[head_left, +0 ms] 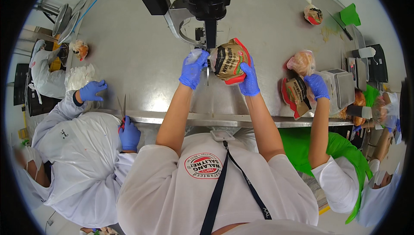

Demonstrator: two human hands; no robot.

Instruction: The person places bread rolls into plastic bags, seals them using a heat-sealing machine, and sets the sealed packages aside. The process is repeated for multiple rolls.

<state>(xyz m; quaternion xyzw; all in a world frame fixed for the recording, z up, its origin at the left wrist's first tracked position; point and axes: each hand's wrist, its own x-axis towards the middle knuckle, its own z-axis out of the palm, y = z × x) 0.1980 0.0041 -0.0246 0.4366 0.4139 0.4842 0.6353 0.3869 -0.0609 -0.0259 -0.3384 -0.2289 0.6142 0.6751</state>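
Steel table under 2 hands clamped on a bread bag.

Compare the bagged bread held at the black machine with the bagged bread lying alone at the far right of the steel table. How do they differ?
The held bag is gripped by the right hand, with the left hand pinching its neck at the machine; the far bag lies untouched on the table. The held bag looks larger, being nearer. The far bag's neck sticks up, already gathered. Both are printed plastic bread bags.
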